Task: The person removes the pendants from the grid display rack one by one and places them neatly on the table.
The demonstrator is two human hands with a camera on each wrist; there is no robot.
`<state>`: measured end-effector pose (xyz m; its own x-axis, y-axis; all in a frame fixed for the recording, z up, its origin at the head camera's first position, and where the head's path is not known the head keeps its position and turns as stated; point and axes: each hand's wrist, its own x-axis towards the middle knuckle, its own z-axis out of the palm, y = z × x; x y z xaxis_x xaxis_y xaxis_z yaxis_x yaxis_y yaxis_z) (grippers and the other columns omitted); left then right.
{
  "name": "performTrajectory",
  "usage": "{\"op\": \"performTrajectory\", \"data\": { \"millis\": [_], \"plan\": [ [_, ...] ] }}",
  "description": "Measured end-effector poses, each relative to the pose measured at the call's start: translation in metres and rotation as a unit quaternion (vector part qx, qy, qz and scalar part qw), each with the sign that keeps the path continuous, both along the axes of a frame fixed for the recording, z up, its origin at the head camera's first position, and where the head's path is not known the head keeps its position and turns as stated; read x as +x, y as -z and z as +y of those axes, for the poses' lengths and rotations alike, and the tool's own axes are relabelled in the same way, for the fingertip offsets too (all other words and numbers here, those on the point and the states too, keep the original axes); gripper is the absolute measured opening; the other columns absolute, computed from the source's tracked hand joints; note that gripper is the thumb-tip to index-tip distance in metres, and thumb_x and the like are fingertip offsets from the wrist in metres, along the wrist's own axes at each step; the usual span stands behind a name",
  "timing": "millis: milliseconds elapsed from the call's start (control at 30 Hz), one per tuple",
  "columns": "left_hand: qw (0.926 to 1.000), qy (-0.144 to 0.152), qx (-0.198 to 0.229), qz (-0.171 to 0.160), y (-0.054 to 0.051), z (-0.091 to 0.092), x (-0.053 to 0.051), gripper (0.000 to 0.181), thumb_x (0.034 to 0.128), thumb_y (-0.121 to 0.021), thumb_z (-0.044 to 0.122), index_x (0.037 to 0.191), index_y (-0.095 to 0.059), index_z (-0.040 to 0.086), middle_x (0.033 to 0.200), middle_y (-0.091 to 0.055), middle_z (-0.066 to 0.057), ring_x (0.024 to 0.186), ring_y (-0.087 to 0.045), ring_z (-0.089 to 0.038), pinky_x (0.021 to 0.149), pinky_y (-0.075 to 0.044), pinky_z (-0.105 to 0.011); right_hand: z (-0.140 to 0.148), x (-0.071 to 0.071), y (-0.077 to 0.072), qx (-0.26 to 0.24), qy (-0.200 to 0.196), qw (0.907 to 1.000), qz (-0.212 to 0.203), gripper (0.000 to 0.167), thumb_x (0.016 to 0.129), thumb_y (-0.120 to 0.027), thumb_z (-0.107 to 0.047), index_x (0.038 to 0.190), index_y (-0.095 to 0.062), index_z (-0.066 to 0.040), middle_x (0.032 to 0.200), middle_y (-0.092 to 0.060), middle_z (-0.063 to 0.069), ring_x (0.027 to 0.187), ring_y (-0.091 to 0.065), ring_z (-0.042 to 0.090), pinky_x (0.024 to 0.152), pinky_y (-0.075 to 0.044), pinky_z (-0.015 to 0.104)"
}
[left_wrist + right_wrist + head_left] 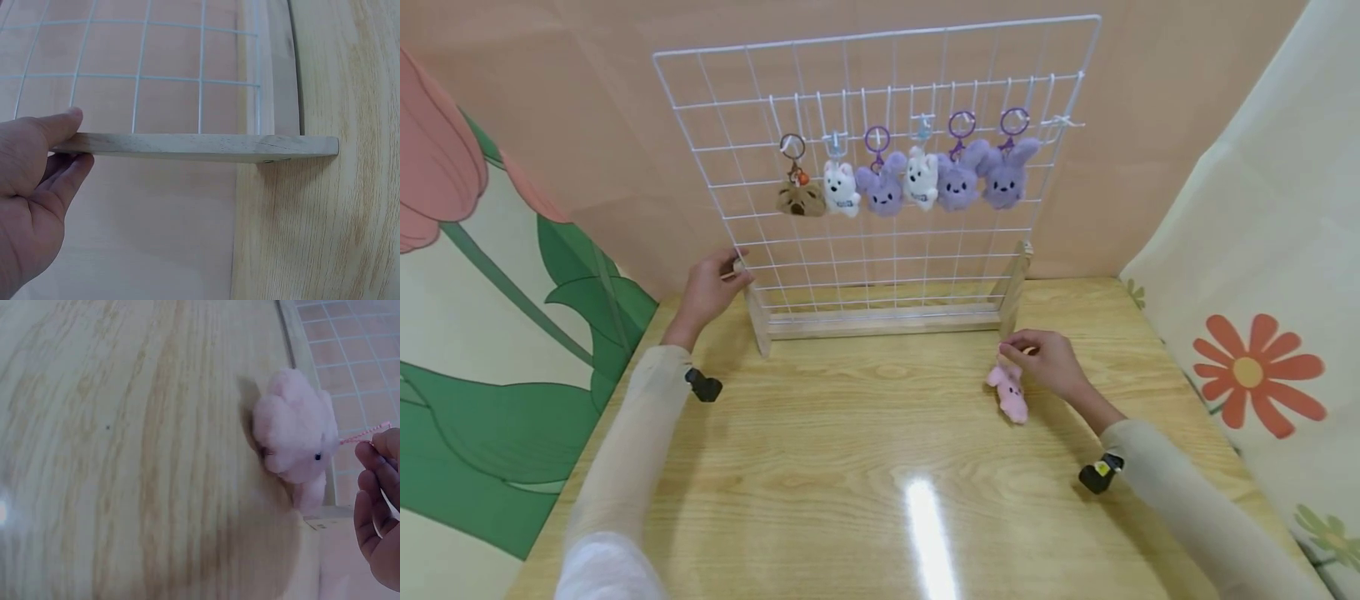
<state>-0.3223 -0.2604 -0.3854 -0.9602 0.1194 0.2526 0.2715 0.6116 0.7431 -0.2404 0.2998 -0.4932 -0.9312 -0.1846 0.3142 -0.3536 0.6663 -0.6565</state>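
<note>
My left hand (715,279) grips the upper end of the stand's left wooden side piece (206,145), thumb on one face and fingers on the other. With thumb and fingertips, my right hand (1047,360) pinches the thin pink cord (359,435) of a pink plush charm (1011,396). The charm hangs from the cord just in front of the stand's right foot. A white wire grid (877,35) stands upright in the wooden base (880,323).
Along the grid's hooks hang a brown plush keychain (801,202), two white plush dogs (841,190) and several purple plush rabbits (886,192). The wood-grain tabletop (820,467) runs toward me. A peach backdrop (587,125) rises behind, with flower-printed cloth (1247,208) at the right.
</note>
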Motion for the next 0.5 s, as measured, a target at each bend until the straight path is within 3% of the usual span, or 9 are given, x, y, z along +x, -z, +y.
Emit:
{"op": "performTrajectory", "data": {
  "millis": [267,500],
  "plan": [
    [1.0000,0.000,0.003,0.005,-0.002,0.000,0.000,0.047,0.0981,-0.069,0.006,0.142,-0.055,-0.006,0.138,-0.058,-0.029,0.128,-0.059,-0.040,0.104,-0.053,-0.045,-0.002,-0.006,0.011,0.005,0.007,0.9997,-0.021,0.015,0.097,-0.074,-0.025,0.097,-0.080,-0.011,0.088,-0.077,0.004,0.077,-0.065,0.017,0.052,-0.051,0.023],
    [1.0000,0.000,0.002,-0.001,-0.001,0.000,0.001,0.047,0.0985,-0.068,0.006,0.142,-0.054,-0.005,0.140,-0.057,-0.029,0.129,-0.058,-0.041,0.103,-0.054,-0.046,-0.003,-0.007,0.020,0.024,0.016,0.9994,-0.018,0.014,0.096,-0.075,-0.022,0.097,-0.081,-0.009,0.089,-0.077,0.007,0.079,-0.065,0.019,0.050,-0.048,0.021]
  ]
}}
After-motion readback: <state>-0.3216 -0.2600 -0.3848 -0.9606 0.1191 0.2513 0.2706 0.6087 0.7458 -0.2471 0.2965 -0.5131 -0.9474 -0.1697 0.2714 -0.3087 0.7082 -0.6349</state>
